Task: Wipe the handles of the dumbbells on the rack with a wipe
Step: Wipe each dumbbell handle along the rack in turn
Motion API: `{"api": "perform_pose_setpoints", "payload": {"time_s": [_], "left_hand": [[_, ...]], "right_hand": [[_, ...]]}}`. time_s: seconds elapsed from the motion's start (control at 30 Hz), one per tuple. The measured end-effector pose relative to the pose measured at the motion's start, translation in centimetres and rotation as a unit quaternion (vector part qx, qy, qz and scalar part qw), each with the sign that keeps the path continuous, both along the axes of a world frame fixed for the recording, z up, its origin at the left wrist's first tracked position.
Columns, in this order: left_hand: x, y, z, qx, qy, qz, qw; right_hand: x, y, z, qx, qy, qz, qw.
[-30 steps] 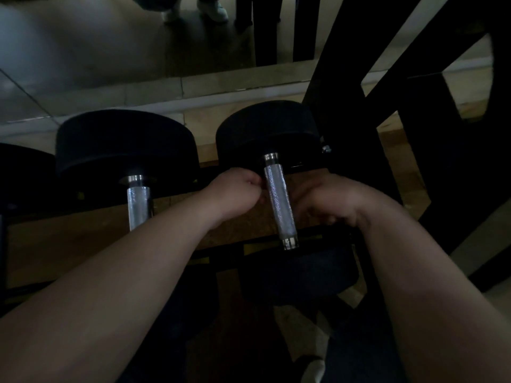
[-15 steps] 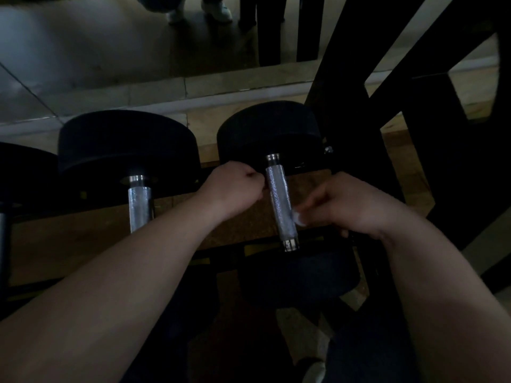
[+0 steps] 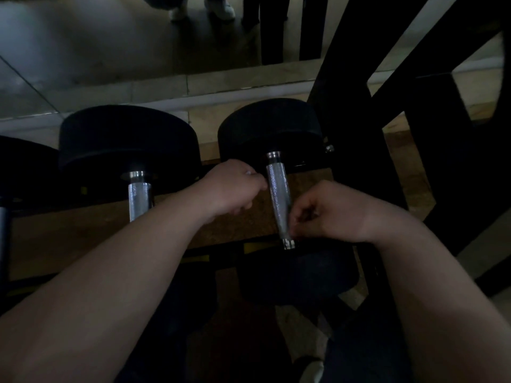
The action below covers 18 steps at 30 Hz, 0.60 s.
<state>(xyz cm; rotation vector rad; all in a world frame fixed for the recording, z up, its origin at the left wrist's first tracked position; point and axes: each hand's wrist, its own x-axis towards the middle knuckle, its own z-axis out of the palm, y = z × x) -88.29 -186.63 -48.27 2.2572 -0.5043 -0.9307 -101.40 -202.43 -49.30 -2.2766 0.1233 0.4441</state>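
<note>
The right-hand dumbbell lies on the rack with its knurled steel handle [image 3: 278,200] pointing toward me between black heads. My left hand [image 3: 232,186] is curled into a fist against the left side of the handle's upper part, and a small pale bit of the wipe [image 3: 250,172] shows at its knuckles. My right hand [image 3: 329,211] sits on the other side, fingers curled and pinching close to the handle's lower end. The rest of the wipe is hidden in the dark. A second dumbbell handle [image 3: 139,200] lies to the left, untouched.
A black slanted rack frame [image 3: 345,106] rises just right of my hands. A third dumbbell [image 3: 4,217] shows at the left edge. Behind the rack a mirror reflects a person's shoes [image 3: 215,6]. The near head [image 3: 298,275] of the right dumbbell sits below my hands.
My right hand has slid down along the handle toward its near end, fingers now pinching there. My left hand has stayed by the upper part.
</note>
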Motion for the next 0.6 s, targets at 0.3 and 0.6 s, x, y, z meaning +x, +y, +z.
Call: {"api": "perform_pose_setpoints", "payload": {"time_s": [0.3,0.6], "left_hand": [[0.1,0.0,0.1,-0.042,-0.050,-0.004,0.998],[-0.5,0.4,0.4,-0.042,-0.061,-0.048,0.996]], "right_hand": [[2.1,1.0,-0.8,-0.059,-0.212,-0.110,0.969],[2.2,1.4,-0.8,-0.072,-0.224,-0.148,0.961]]}}
